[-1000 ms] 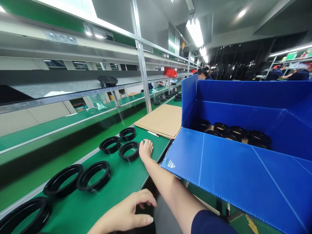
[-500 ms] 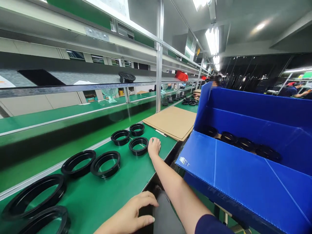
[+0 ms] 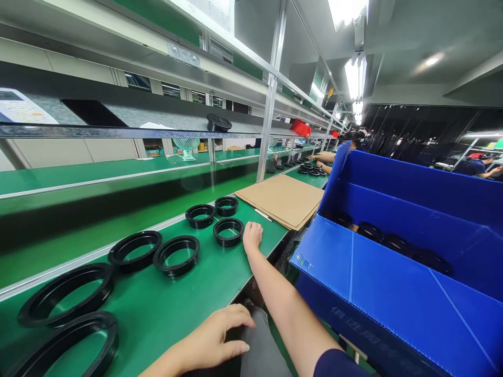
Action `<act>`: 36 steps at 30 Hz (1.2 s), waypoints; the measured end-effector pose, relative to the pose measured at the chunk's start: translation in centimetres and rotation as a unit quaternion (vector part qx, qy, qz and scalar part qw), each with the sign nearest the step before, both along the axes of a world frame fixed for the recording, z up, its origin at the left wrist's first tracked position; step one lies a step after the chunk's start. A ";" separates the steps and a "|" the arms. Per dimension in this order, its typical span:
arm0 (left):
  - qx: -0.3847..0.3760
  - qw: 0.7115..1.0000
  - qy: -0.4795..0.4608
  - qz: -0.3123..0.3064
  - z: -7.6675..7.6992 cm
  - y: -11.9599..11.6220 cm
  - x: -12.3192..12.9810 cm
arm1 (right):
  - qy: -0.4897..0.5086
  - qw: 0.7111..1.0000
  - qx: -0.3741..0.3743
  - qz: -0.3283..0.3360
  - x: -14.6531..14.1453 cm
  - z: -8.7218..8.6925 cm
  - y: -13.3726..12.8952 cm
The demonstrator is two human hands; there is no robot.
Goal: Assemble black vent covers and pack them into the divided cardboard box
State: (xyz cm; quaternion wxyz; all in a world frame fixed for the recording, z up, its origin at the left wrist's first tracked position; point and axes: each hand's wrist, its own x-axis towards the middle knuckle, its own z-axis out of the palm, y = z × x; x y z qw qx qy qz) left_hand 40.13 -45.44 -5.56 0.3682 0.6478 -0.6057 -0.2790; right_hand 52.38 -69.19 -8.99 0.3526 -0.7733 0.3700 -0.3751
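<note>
Several black rings lie on the green tabletop (image 3: 157,309), larger ones at the near left and smaller ones farther off. My right hand (image 3: 253,236) rests on the table beside a small black ring (image 3: 228,232), its fingers curled; whether they hold anything is hidden. Low in the view my left hand (image 3: 222,337) hovers by the table's front edge, thumb and fingers apart, holding nothing. Another ring (image 3: 176,256) lies beyond it, not touched.
Brown cardboard sheets (image 3: 283,200) lie beyond my right hand. A blue box (image 3: 393,283) with black rings inside stands at the right. A metal post (image 3: 271,94) and shelf (image 3: 157,132) border the far side. People work farther off.
The view has shifted slightly, so the scene sits a little farther right. Both hands keep nearly the same pose. Another person's hands now show more clearly at the far rings.
</note>
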 end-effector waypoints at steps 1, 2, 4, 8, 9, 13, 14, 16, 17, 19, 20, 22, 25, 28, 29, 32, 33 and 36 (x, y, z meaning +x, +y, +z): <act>0.001 1.000 -0.002 0.000 0.0 0.0 0.0 | 0.000 1.000 -0.003 -0.001 0.0 0.0 0.0; 0.002 1.000 -0.006 -0.001 -0.1 0.0 0.0 | 0.001 1.000 -0.006 -0.001 0.0 0.0 0.0; 0.002 1.000 -0.015 -0.002 -0.2 0.1 0.0 | 0.003 1.000 -0.012 -0.004 -0.1 0.1 0.0; -0.006 0.999 -0.041 -0.008 -0.5 0.1 0.0 | 0.013 1.000 -0.021 -0.004 -0.3 0.2 0.0; -0.008 0.999 -0.050 -0.011 -0.6 0.1 0.0 | 0.016 1.000 -0.022 -0.002 -0.4 0.2 -0.1; -0.018 0.996 -0.084 -0.027 -0.9 0.1 -0.1 | 0.035 0.999 -0.025 0.008 -0.7 0.0 -0.4; -0.022 0.995 -0.088 -0.030 -1.0 0.1 -0.1 | 0.039 0.999 -0.025 0.011 -0.7 -0.1 -0.5; -0.032 0.995 -0.093 -0.033 -1.3 0.0 0.0 | 0.043 0.999 -0.027 0.019 -0.7 -0.4 -0.7; -0.037 0.994 -0.097 -0.035 -1.5 0.0 0.0 | 0.045 0.998 -0.029 0.022 -0.6 -0.5 -0.8; -0.047 0.992 -0.110 -0.035 -2.0 0.0 0.1 | 0.046 0.998 -0.032 0.026 -0.7 -0.6 -0.9; -0.053 0.991 -0.117 -0.034 -2.2 -0.1 0.1 | 0.047 0.998 -0.033 0.027 -0.8 -0.6 -1.0; -0.067 0.989 -0.126 -0.034 -2.7 -0.1 0.1 | 0.047 0.998 -0.035 0.025 -1.0 -0.6 -1.0; -0.089 0.988 -0.123 -0.026 -3.0 -0.2 0.0 | 0.048 0.998 -0.036 0.027 -1.3 -0.4 -0.9; -0.108 0.988 -0.111 0.003 -2.7 -0.2 0.0 | 0.051 0.997 -0.031 0.039 -1.4 0.0 -0.7; -0.110 0.988 -0.108 0.011 -2.6 -0.2 0.1 | 0.053 0.997 -0.027 0.042 -1.3 0.2 -0.6; -0.103 0.989 -0.107 0.020 -2.2 -0.1 0.2 | 0.058 0.997 -0.016 0.041 -1.2 0.7 -0.2; -0.098 0.989 -0.110 0.017 -2.2 -0.1 0.2 | 0.059 0.997 -0.012 0.037 -1.2 1.0 0.0; -0.079 0.990 -0.120 0.008 -2.2 0.0 0.2 | 0.057 0.998 -0.005 0.016 -1.3 1.8 0.6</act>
